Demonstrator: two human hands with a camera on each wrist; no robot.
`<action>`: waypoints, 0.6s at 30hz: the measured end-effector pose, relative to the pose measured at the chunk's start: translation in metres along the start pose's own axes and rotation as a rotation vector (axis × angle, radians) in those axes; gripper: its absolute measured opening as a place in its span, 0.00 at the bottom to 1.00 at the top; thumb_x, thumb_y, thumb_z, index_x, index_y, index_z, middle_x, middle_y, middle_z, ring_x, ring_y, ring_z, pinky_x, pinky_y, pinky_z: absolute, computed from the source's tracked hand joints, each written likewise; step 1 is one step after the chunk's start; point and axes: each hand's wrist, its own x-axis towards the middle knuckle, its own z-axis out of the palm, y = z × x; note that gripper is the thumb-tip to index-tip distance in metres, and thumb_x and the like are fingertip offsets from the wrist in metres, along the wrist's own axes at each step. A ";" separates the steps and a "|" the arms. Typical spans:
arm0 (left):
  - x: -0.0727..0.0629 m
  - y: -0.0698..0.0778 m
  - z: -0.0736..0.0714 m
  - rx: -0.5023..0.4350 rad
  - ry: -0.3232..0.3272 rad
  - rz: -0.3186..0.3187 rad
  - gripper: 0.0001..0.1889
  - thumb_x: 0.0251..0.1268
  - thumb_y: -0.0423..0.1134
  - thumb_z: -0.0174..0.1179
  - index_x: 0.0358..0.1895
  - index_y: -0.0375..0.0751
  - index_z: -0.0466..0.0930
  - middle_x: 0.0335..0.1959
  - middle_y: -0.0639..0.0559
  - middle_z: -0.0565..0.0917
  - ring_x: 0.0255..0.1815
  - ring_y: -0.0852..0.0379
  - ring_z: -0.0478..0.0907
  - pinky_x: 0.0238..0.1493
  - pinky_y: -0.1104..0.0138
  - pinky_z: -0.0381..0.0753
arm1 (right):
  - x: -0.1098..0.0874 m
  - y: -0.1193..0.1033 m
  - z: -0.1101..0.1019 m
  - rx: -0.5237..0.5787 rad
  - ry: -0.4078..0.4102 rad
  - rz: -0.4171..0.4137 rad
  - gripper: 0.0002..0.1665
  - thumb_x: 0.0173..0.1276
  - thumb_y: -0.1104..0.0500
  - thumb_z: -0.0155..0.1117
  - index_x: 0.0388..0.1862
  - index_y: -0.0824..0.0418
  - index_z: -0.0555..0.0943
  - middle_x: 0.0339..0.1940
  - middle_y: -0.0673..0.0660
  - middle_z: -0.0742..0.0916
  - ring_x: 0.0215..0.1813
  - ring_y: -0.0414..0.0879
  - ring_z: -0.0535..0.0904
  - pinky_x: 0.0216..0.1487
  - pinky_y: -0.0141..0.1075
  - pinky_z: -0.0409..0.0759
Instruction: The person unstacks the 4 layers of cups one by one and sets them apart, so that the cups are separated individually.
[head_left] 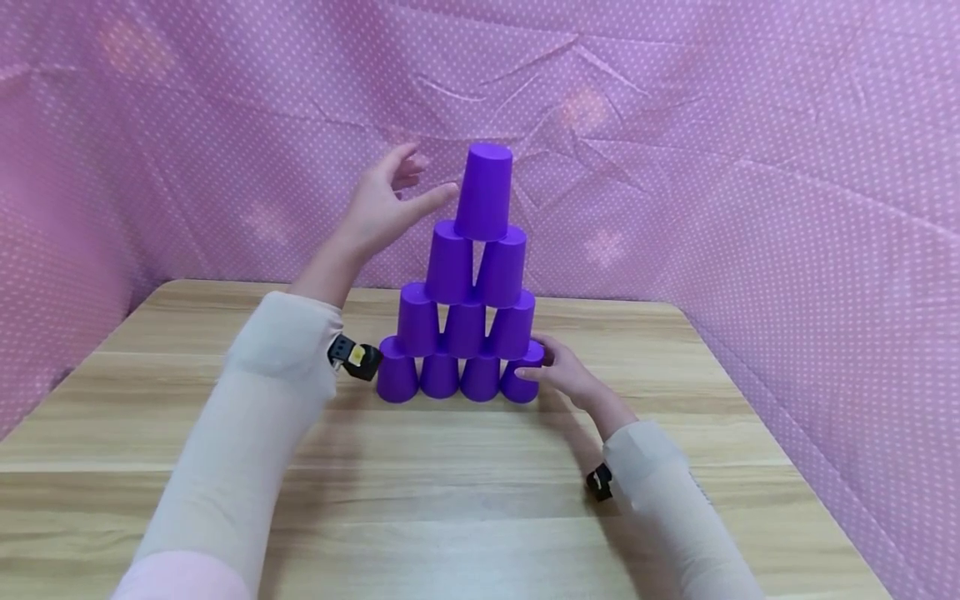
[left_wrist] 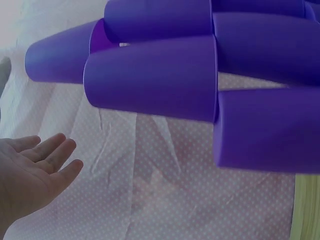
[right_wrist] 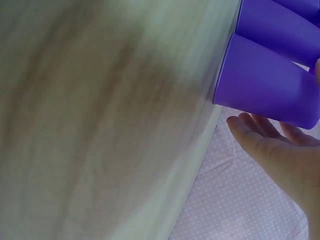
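Purple cups stand upside down in a pyramid, one top cup (head_left: 485,192) over rows that widen downward. Left of the top cup is my left hand (head_left: 378,204), its thumb reaching toward the cup's side and its fingers spread loosely. In the left wrist view the left hand (left_wrist: 37,175) has its palm open beside the upper cups (left_wrist: 152,77), with nothing in it. Low on the right, my right hand (head_left: 566,372) is at the end cup (head_left: 517,385) of the bottom row, thumb across its front. The right wrist view has relaxed fingers (right_wrist: 250,132) along that cup's side.
The pyramid stands on a wood-grain table (head_left: 442,475). Behind and around the table hangs a pink dotted cloth (head_left: 675,125). A small black camera (head_left: 360,360) sits on the left wrist, and another black camera (head_left: 599,482) on the right.
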 end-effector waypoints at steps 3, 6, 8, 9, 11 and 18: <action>0.002 0.004 0.007 -0.024 0.008 0.009 0.42 0.48 0.56 0.59 0.66 0.46 0.50 0.60 0.50 0.63 0.57 0.58 0.61 0.55 0.68 0.63 | -0.001 0.001 -0.002 0.018 0.003 0.008 0.35 0.50 0.67 0.64 0.57 0.68 0.63 0.48 0.65 0.75 0.48 0.53 0.71 0.50 0.41 0.70; 0.004 0.006 0.011 -0.039 0.009 0.015 0.42 0.48 0.55 0.60 0.65 0.45 0.51 0.59 0.48 0.64 0.57 0.58 0.62 0.54 0.68 0.64 | 0.000 0.001 -0.003 0.043 0.004 0.015 0.33 0.51 0.68 0.63 0.56 0.70 0.64 0.47 0.66 0.75 0.48 0.53 0.72 0.51 0.40 0.69; 0.006 0.008 0.013 -0.042 0.010 0.016 0.42 0.48 0.55 0.60 0.65 0.45 0.51 0.59 0.48 0.65 0.56 0.58 0.63 0.54 0.68 0.64 | 0.001 0.003 -0.003 0.053 0.007 0.023 0.32 0.51 0.68 0.63 0.56 0.70 0.64 0.47 0.66 0.76 0.48 0.52 0.72 0.51 0.40 0.70; 0.006 0.009 0.014 -0.046 0.012 0.018 0.41 0.48 0.54 0.60 0.65 0.45 0.52 0.58 0.48 0.65 0.56 0.58 0.63 0.54 0.69 0.64 | 0.001 0.003 -0.004 0.053 0.012 0.027 0.32 0.51 0.68 0.64 0.56 0.70 0.65 0.47 0.65 0.76 0.47 0.52 0.72 0.50 0.39 0.70; 0.008 0.010 0.016 -0.062 0.014 0.018 0.41 0.48 0.53 0.61 0.65 0.45 0.52 0.58 0.48 0.66 0.56 0.57 0.64 0.54 0.69 0.64 | 0.002 0.004 -0.004 0.055 0.018 0.036 0.32 0.50 0.69 0.64 0.55 0.69 0.65 0.46 0.65 0.76 0.46 0.51 0.73 0.50 0.39 0.71; 0.009 0.010 0.023 -0.134 0.009 0.021 0.40 0.49 0.49 0.62 0.64 0.42 0.53 0.57 0.47 0.67 0.55 0.56 0.65 0.53 0.70 0.65 | 0.001 0.008 -0.005 0.079 0.006 0.054 0.31 0.49 0.69 0.64 0.54 0.69 0.67 0.44 0.63 0.78 0.44 0.50 0.74 0.48 0.38 0.72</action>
